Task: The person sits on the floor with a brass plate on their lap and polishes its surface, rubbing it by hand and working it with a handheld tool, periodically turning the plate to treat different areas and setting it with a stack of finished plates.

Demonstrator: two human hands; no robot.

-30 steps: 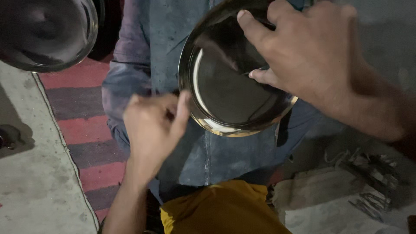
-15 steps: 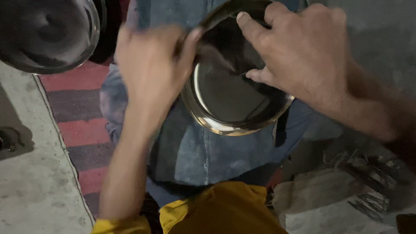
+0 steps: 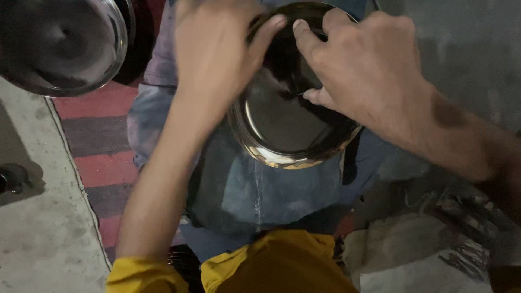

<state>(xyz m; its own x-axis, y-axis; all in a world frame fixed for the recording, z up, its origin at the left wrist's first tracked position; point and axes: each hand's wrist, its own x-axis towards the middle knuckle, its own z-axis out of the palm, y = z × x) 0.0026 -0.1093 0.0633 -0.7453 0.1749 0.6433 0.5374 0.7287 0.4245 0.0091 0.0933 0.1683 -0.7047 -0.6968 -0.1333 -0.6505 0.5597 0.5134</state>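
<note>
Steel plate (image 3: 287,122) is held tilted above the denim lap (image 3: 255,190). Its upper rim is gripped by the curled fingers of the right hand (image 3: 363,81); the left hand (image 3: 217,54), fingers loosely together, is laid against its left edge. Beyond the plate, upper left, a bowl (image 3: 59,43) is seen.

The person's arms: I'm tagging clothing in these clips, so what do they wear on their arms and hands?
Both hands are bare, with no gloves. The left hand leads back along a bare forearm to a yellow sleeve pushed up near the elbow. The right hand has a bare forearm; no sleeve shows in view.
</note>
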